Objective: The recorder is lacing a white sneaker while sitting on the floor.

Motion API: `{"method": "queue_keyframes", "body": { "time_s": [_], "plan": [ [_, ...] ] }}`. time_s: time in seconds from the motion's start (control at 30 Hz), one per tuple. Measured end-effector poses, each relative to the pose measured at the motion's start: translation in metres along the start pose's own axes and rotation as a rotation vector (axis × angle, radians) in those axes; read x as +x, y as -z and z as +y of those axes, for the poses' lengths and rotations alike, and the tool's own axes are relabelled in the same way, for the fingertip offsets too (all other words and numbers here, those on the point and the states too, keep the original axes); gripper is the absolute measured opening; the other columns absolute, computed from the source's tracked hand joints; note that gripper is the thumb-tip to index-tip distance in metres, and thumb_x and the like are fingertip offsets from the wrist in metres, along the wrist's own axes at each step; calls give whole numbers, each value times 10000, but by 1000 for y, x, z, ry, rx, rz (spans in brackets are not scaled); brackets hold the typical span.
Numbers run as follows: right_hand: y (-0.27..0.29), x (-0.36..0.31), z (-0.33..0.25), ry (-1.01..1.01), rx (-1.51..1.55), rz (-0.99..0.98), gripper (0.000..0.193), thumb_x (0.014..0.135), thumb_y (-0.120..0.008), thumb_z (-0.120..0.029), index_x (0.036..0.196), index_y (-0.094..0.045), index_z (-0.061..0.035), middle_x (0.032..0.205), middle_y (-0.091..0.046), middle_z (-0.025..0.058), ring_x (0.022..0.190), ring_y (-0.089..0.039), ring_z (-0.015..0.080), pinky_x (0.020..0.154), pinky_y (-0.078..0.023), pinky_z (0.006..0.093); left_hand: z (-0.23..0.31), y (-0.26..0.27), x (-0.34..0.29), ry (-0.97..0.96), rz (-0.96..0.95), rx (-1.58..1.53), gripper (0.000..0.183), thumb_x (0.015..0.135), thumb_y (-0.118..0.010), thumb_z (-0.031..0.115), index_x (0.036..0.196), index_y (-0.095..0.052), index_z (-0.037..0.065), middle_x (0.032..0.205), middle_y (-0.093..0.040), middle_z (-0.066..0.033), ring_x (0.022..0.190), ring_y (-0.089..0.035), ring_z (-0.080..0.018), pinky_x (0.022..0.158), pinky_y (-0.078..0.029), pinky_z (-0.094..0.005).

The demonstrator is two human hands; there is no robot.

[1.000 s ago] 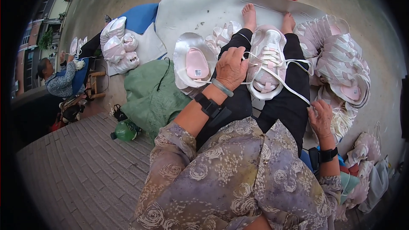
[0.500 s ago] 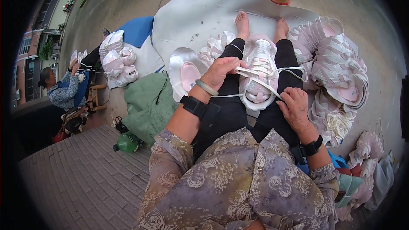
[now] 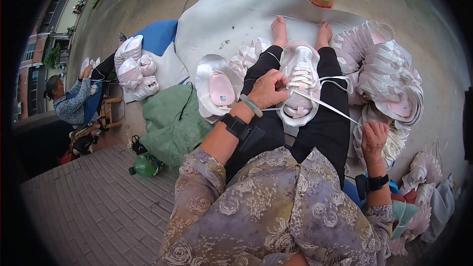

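Brick paving [image 3: 88, 192]: spreads across the lower left of the frame.
Pale sheet [image 3: 212, 24]: lies over the ground at upper centre, with two bare feet at its lower part.
Co-worker [image 3: 74, 98]: seated at the far left, hands raised to white shoe pieces.
Nested shoe uppers [image 3: 389, 79]: pink and white, in a thick curved stack right of centre.
Green cloth [image 3: 170, 123]: heaped left of centre.
Sneaker upper [image 3: 298, 101]: pink and white, just above the middle of the frame, on the person's black-trousered legs, toe end toward the top.
Left hand [image 3: 268, 88]: fingers curled together against the sneaker upper's left edge; I cannot tell whether they pinch anything.
Right hand [image 3: 373, 140]: right of centre, well apart from the sneaker upper, closed on the end of a lace.
White lace [image 3: 335, 110]: runs straight and slanting from the sneaker upper down to the right hand; another length loops loosely above it.
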State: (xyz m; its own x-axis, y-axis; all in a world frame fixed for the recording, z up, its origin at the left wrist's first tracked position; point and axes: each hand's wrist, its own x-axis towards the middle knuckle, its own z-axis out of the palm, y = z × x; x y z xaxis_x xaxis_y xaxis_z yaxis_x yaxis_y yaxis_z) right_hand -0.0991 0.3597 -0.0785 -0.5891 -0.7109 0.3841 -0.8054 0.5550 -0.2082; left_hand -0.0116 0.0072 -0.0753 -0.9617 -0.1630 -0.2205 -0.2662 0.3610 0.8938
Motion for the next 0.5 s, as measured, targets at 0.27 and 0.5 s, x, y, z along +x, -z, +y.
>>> {"method": "queue_keyframes", "body": {
  "time_s": [0.27,0.5],
  "plan": [
    [-1,-4,6,10,-5,-72,133,678,-595,-54,807,-563,-58,845,-553,63,787,-524,250,743,-383,379,-11,-9,-5,-50,70,95,285,611,-674,112,849,-536,38,814,-475,-23,703,-491,-123,665,-434,-242],
    [16,-8,10,5,-64,-35,124,683,-583,-31,801,-563,-60,861,-557,69,786,-528,255,721,-391,368,-19,-11,-5,-88,137,108,275,593,-642,174,820,-544,54,791,-496,-76,718,-529,-218,654,-434,-297]
  ]
}}
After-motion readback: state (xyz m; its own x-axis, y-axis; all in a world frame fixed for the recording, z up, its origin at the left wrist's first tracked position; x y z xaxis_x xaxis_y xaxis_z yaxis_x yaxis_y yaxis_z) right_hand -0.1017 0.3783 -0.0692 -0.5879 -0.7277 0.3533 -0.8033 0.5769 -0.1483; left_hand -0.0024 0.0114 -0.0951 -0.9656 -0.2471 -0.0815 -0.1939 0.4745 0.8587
